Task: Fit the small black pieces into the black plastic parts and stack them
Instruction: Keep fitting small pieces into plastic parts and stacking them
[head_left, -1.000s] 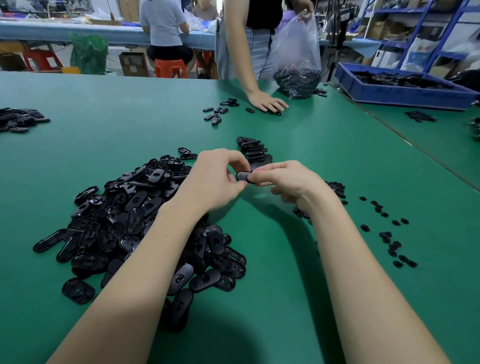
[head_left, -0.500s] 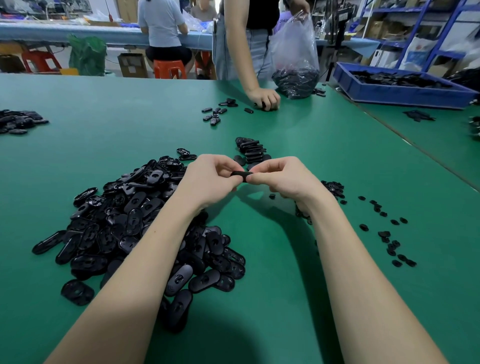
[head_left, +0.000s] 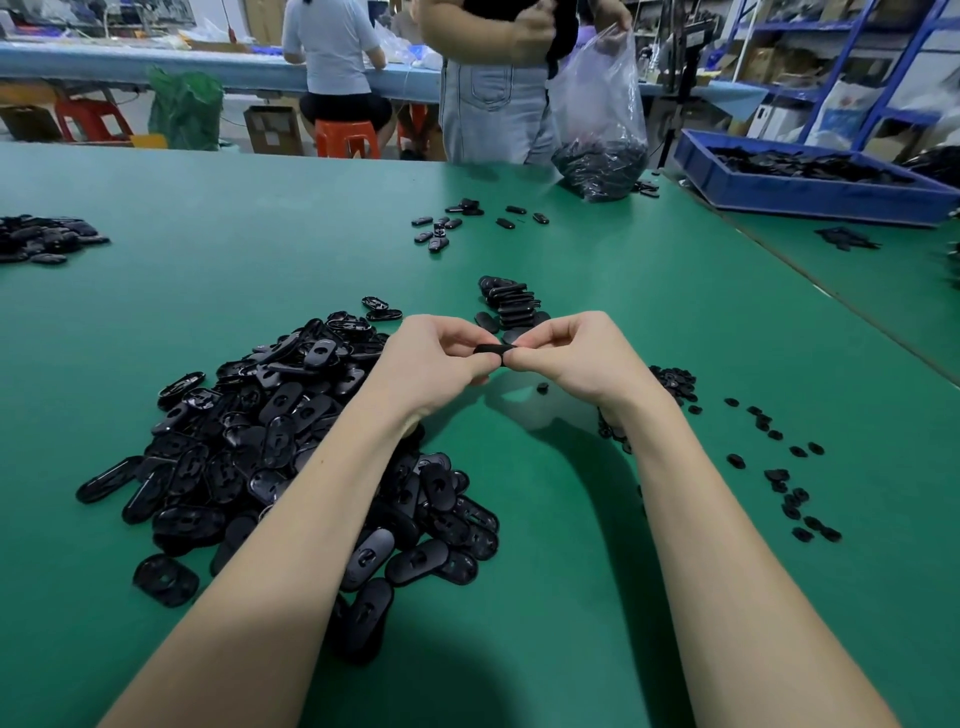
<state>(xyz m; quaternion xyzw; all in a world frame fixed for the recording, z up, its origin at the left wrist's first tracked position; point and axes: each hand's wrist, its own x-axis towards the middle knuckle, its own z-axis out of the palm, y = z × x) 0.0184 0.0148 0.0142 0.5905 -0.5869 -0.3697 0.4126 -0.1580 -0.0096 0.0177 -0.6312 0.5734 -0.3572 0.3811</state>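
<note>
Fingers (head_left: 470, 347) of both hands pinch one black part (head_left: 493, 349) at frame centre; light, stiff, probably best gripped by its edges.

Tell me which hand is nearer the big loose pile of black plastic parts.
Left. The left hand hangs at the loose pile's far right edge; the right hand is farther right, above bare mat.

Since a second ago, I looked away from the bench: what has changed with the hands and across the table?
The left hand and right hand have turned the black part edge-on between their fingertips, still pinching it. The standing person's hand has lifted off the green table and now holds the plastic bag. The big pile, the stack and the small pieces lie as before.
</note>
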